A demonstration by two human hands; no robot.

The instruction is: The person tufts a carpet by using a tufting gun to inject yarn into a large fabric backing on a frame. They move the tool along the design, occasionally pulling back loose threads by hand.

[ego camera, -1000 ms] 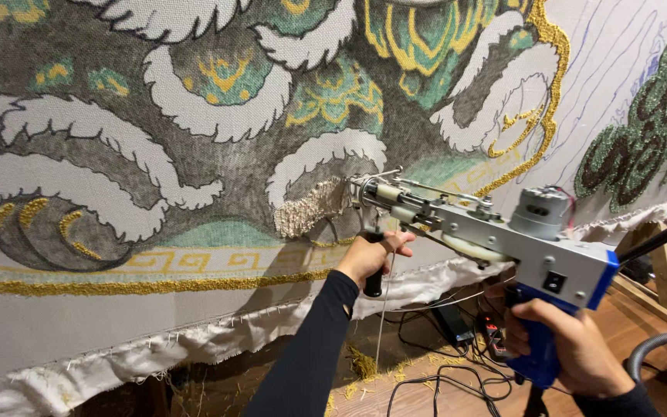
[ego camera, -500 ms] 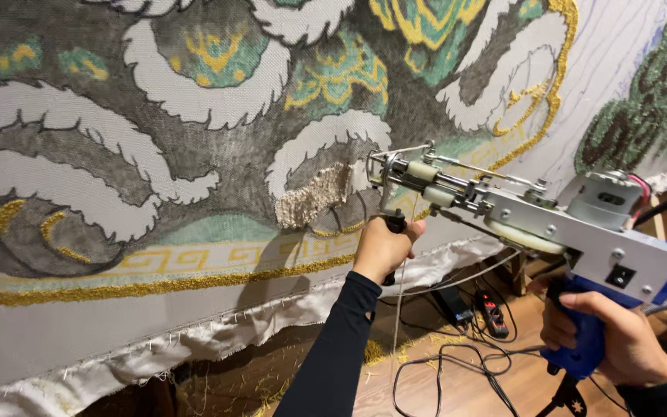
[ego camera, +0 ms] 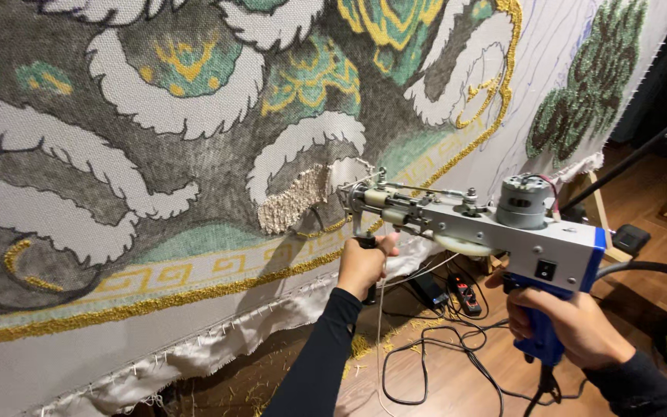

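Right hand [ego camera: 573,324], nearest to cam, is clenched round the blue rear grip of the tufting gun [ego camera: 488,228]; gun body sits just above that hand and runs up-left toward the cloth [ego camera: 194,193]. Left hand [ego camera: 364,262], black sleeve, is wrapped round the gun's black front handle, directly under the nose. Needle end of gun meets the cloth at a beige, freshly tufted patch [ego camera: 295,201], w/ the nose touching or nearly so; can't tell which.

Gun: grey metal frame, blue back plate w/ black rocker switch, round motor [ego camera: 523,202] on top, rods and screws along the barrel. Thin yarn [ego camera: 380,332] hangs down below the left hand.

Below the gun, on the wood floor [ego camera: 658,255]: black cables [ego camera: 441,355], a power strip [ego camera: 465,293], yellow yarn scraps. Right of gun, a wooden frame leg [ego camera: 600,216].

Behind the gun, cloth is stretched upright, w/ grey, white, teal and gold tufted pattern, gold border line below, loose white hem at bottom. Upper right of gun, a dark green tufted shape [ego camera: 580,93] on bare cloth.
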